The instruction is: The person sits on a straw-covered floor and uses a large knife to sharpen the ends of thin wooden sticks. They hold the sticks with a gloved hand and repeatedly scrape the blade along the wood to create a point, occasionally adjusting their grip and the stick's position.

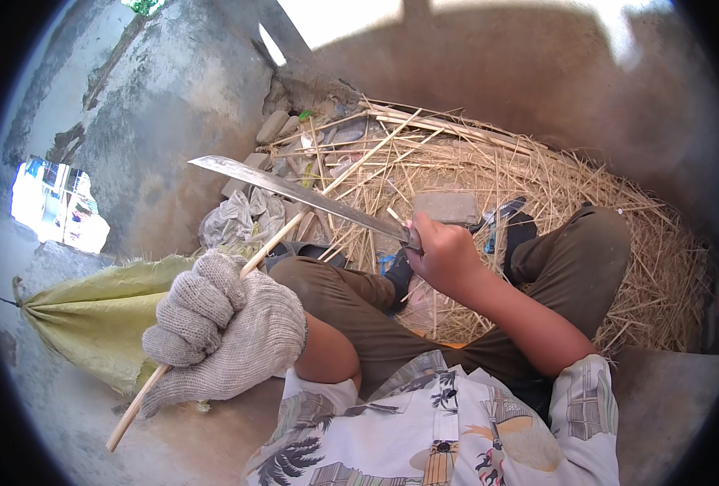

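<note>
My left hand (221, 332), in a grey knitted glove, is closed around a thin pale wooden stick (136, 409). One end of the stick points toward the lower left. Its other part runs up and away, passing under a blade. My bare right hand (448, 257) grips the handle of a long knife (294, 193), mostly hiding the handle. The slightly curved blade reaches left across the stick, with its tip above the gloved hand. Whether blade and stick touch I cannot tell. A short pale stick end shows beside my right thumb; whether it is held is unclear.
Straw and thin shavings (651, 267) cover the floor ahead and to the right, around a flat brick (444, 207). A yellow-green woven sack (92, 312) lies at the left. Crumpled plastic (242, 217) and rubble sit by the wall (181, 105). My legs are bent in front of me.
</note>
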{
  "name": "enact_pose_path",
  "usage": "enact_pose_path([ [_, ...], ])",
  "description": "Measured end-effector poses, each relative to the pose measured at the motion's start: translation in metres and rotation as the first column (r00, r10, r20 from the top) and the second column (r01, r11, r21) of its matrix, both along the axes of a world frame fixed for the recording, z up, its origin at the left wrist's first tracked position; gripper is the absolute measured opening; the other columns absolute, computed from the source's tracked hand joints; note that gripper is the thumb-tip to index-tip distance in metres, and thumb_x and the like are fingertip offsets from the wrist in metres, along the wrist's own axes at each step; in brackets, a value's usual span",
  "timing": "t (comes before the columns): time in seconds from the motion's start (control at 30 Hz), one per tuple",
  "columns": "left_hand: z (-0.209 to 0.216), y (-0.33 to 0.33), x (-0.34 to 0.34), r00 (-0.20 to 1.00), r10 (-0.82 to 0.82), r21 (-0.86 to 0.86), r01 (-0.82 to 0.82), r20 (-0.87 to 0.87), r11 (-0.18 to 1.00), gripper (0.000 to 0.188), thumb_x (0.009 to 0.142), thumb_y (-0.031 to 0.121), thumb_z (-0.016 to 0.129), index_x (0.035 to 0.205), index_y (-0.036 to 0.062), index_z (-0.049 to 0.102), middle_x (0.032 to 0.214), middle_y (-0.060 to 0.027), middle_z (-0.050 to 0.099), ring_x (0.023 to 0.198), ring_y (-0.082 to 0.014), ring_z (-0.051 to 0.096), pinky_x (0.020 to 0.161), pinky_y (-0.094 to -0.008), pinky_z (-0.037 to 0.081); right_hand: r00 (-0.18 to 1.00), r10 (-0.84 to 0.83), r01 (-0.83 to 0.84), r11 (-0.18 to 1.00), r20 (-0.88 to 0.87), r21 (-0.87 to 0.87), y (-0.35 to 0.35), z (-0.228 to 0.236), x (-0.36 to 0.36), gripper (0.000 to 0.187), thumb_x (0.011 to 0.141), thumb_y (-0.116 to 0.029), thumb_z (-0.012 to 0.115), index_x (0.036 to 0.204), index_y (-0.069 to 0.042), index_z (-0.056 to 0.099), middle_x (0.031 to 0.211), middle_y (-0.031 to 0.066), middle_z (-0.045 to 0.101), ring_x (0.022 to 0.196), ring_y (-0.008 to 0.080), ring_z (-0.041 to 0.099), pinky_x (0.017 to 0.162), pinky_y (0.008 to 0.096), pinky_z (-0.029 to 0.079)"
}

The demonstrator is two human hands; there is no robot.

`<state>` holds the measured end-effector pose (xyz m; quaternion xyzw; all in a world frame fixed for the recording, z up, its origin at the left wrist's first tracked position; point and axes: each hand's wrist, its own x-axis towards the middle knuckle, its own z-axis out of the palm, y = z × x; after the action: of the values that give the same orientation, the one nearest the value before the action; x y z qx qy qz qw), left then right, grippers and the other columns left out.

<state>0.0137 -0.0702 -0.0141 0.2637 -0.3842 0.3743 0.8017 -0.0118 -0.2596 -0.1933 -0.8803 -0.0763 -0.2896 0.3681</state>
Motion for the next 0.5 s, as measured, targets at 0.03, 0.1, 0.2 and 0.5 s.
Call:
enact_pose_path([
  [0.03, 0.0, 0.0, -0.001, 1.0, 0.003, 0.004, -0.003, 0.024, 1.0, 0.068, 0.095, 0.083, 0.038, 0.062, 0.0237, 0.031, 0.056, 0.0082, 0.03, 0.049, -0.0088, 0.025, 0.048, -0.0286, 0.022, 0.999, -0.017, 0.017, 1.0, -0.035, 0.004, -0.001, 0.001, 0.001, 0.035, 0.078, -0.008, 0.08, 0.103, -0.002, 0.056, 0.075, 0.0181, 0.067, 0.071, 0.0391, 0.07, 0.06, 0.0462, 0.056],
  [0.1, 0.0, 0.003, -0.002, 0.997, 0.017, 0.007, -0.017, 0.073, 1.0, 0.068, 0.095, 0.083, 0.038, 0.062, 0.0237, 0.031, 0.057, 0.0081, 0.03, 0.05, -0.0089, 0.025, 0.049, -0.0289, 0.022, 0.994, -0.043, 0.044, 0.999, -0.104, 0.007, -0.004, 0.005, 0.004, 0.032, 0.079, -0.01, 0.079, 0.101, -0.002, 0.056, 0.072, 0.0187, 0.067, 0.07, 0.0399, 0.07, 0.061, 0.0469, 0.056],
  [0.2, 0.006, 0.011, -0.015, 0.983, -0.051, 0.138, 0.026, 0.177, 0.99, 0.067, 0.095, 0.082, 0.039, 0.063, 0.0237, 0.032, 0.057, 0.0079, 0.031, 0.05, -0.0087, 0.026, 0.049, -0.029, 0.022, 0.977, -0.095, 0.099, 0.995, -0.188, 0.011, -0.005, -0.004, 0.007, 0.021, 0.086, -0.014, 0.072, 0.093, -0.004, 0.055, 0.069, 0.0187, 0.066, 0.063, 0.0411, 0.068, 0.057, 0.048, 0.056],
  [0.5, -0.004, 0.002, 0.008, 0.984, -0.042, 0.084, 0.028, 0.173, 0.996, 0.061, 0.1, 0.072, 0.046, 0.068, 0.0218, 0.036, 0.059, 0.0078, 0.034, 0.049, -0.0089, 0.032, 0.045, -0.0264, 0.028, 0.998, 0.054, -0.055, 0.996, 0.021, 0.067, 0.001, 0.013, -0.007, 0.027, 0.084, -0.013, 0.077, 0.094, -0.002, 0.055, 0.074, 0.0203, 0.068, 0.069, 0.0417, 0.068, 0.06, 0.0484, 0.054],
])
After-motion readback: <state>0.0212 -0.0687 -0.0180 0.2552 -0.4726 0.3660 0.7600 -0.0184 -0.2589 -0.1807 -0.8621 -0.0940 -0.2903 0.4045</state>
